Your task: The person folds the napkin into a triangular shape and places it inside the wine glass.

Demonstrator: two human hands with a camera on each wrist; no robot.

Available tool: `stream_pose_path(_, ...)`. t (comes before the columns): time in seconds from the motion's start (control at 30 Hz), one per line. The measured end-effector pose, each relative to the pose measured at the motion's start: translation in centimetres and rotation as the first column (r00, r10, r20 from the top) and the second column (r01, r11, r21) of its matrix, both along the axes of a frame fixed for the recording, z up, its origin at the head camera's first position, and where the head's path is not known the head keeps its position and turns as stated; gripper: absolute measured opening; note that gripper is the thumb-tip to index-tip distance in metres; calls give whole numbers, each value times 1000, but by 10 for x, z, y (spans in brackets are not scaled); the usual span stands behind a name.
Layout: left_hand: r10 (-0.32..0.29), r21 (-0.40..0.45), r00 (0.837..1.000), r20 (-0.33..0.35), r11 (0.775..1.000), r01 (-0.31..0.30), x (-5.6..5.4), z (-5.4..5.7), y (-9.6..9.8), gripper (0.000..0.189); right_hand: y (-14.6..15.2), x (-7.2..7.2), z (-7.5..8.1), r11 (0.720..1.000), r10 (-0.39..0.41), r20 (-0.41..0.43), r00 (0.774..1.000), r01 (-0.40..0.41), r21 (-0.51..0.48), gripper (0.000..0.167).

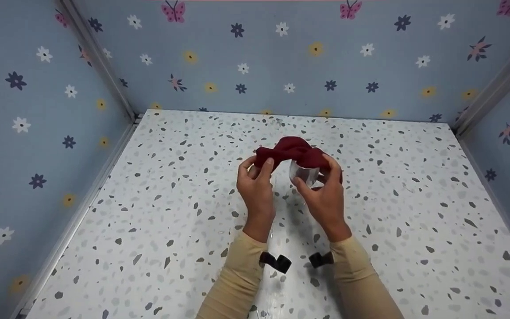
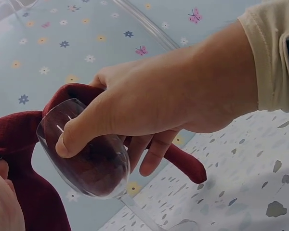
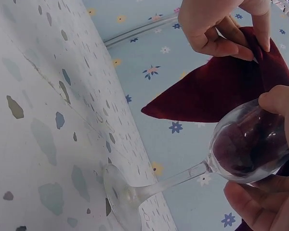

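Between both hands, a clear stemmed wine glass (image 1: pixel 303 173) and a dark red cloth (image 1: pixel 291 148) are held up over the table. My right hand (image 1: pixel 326 201) grips the glass by its bowl, thumb on the near side and fingers behind. Dark red cloth shows through the bowl (image 3: pixel 248 144) in the right wrist view. The glass lies tilted there, its stem (image 3: pixel 178 180) and round foot pointing toward the speckled table. My left hand (image 1: pixel 257 190) pinches the cloth to the left of the bowl, and a pointed corner hangs below these fingers in the right wrist view.
A white table (image 1: pixel 171 212) with grey speckles lies underneath. Blue flowered panels (image 1: pixel 264 57) stand behind it and at both sides, joined by metal corner posts (image 1: pixel 100 62). Black straps (image 1: pixel 277 262) sit at both wrists over beige sleeves (image 1: pixel 237 270).
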State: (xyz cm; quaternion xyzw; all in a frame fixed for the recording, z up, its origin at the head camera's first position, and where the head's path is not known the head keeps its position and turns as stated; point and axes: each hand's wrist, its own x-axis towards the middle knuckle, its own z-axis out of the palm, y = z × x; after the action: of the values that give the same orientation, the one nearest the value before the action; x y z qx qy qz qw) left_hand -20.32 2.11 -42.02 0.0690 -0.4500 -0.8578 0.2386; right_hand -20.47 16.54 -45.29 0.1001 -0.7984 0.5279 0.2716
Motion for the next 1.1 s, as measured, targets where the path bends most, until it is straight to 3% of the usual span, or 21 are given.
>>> stream_pose_path(0.47,29,15,990,135,999,-32,-2,-15,-5,37,-1,0,-1,1000,17,17,1000,-17,10,84)
stream_pose_path(1.1,17,-48,995,102,999,-12,1,-28,-10,28,2,-1,-1,1000,7,11,1000,-7,4,84)
